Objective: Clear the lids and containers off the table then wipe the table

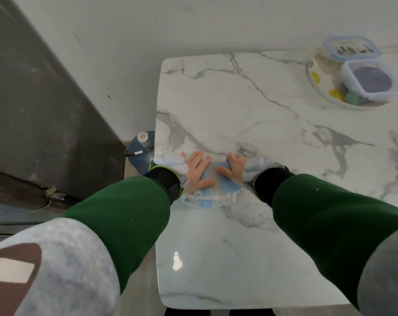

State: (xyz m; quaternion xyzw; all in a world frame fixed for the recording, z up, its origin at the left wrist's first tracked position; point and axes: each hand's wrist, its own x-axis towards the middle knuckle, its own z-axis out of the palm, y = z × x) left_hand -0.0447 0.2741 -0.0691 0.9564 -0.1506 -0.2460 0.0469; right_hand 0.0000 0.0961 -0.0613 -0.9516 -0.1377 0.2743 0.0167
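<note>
Bright, even light; white glare on the glossy table (pixel 176 261); soft, blurry, wide-angle-bent edges.

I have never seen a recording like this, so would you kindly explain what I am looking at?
There is no machine here. A person wears a camera on the head, so this single picture looks down at their two bare hands. The left hand presses flat on a blue and white cloth lying on the marble table. The right hand curls its fingers round the same cloth. Near the far right corner, a plate holds plastic containers. A bottle stands on the floor beside the table.
</note>
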